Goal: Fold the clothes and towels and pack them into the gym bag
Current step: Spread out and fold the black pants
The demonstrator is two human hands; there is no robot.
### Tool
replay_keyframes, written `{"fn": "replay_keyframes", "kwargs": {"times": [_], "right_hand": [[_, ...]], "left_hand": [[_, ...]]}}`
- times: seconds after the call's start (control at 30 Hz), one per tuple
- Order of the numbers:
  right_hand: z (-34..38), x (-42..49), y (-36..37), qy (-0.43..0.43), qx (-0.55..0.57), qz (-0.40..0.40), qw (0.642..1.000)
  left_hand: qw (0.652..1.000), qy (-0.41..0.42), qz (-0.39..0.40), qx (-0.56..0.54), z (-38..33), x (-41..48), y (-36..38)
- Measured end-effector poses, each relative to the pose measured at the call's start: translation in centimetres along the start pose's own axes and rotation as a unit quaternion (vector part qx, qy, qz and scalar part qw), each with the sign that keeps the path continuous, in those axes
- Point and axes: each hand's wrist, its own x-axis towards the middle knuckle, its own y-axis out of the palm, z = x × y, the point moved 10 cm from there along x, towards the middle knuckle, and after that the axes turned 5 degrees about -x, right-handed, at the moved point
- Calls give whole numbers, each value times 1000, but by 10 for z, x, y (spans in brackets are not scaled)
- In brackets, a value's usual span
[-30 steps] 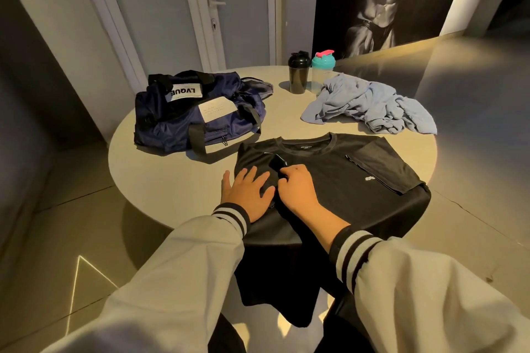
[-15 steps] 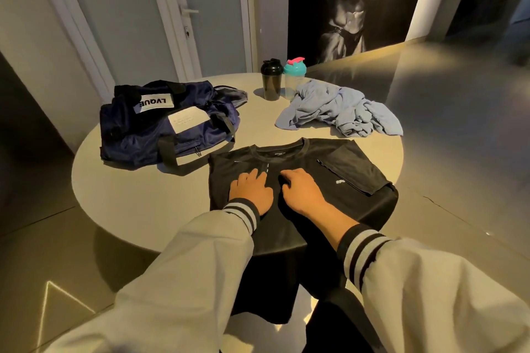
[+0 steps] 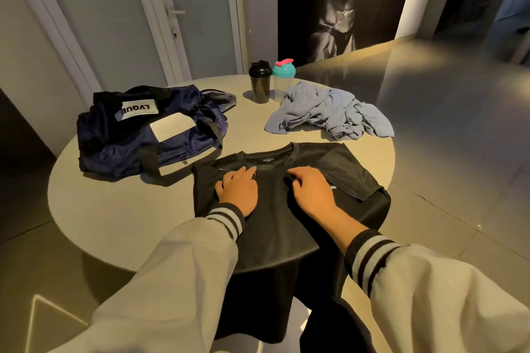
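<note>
One garment only is being worked on: a black T-shirt [image 3: 272, 226], spread on the round surface [image 3: 114, 209], collar away from the person and hem hanging over the near edge. The left grip [image 3: 238, 192] lies flat on its chest, fingers straight. The right grip [image 3: 312, 195], just beside it, bends its fingertips into the cloth; I cannot tell whether they pinch a fold. Outward of the right grip a sleeve lies unfolded. Beyond that grip sits a crumpled pale-blue heap of cloth [image 3: 329, 114], near a black shaker bottle [image 3: 259, 83]. Beyond the left grip the navy gym bag [image 3: 137, 146] sags. By my reckoning, folding has barely begun and nothing looks packed.
</note>
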Motion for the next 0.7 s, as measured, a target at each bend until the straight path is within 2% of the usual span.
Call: {"fn": "replay_keyframes", "kwargs": {"times": [0.07,0.13,0.27,0.43,0.6,0.7], "right_hand": [[-16,10,-11,30,-44,-32,998],[-22,19,-6,36,-85,-3,996],[-28,42,7,21,-67,34,997],[-58,79,9,41,-63,-11,997],[-66,100,19,92,-73,84,990],[-55,110,21,71,-86,117,987]], "left_hand": [[998,30,-46,23,-6,7,-15],[998,19,-53,15,-2,15,-22],[997,-77,7,4,26,35,-13],[992,-117,50,19,32,54,-12],[990,-94,100,-17,24,85,2],[992,-89,88,18,16,90,-3]]}}
